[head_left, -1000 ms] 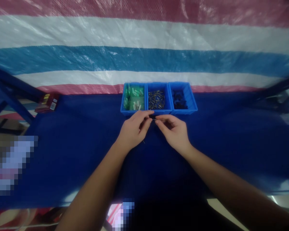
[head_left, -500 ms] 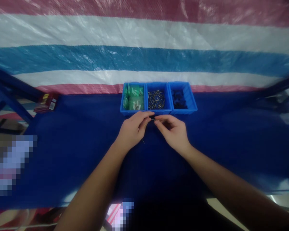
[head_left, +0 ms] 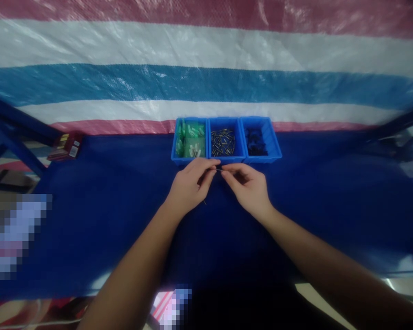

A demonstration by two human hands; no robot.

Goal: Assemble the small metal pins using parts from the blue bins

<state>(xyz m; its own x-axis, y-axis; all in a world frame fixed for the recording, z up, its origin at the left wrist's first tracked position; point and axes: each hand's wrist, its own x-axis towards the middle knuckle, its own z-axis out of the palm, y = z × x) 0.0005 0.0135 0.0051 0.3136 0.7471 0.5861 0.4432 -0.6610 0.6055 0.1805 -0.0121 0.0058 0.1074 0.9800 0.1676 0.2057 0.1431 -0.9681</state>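
My left hand (head_left: 192, 185) and my right hand (head_left: 248, 187) meet fingertip to fingertip over the blue cloth (head_left: 124, 215), just in front of three blue bins. Both hands are pinched shut on a small thin metal pin (head_left: 219, 170) held between them. Another thin pin tip pokes out under my left hand. The left bin (head_left: 190, 140) holds green and white parts. The middle bin (head_left: 224, 142) holds several dark metal pins. The right bin (head_left: 259, 140) holds small dark blue parts.
A red box (head_left: 66, 145) lies at the cloth's far left edge. A striped plastic sheet (head_left: 206, 68) hangs behind the bins. Blue metal frame bars (head_left: 7, 133) stand at both sides.
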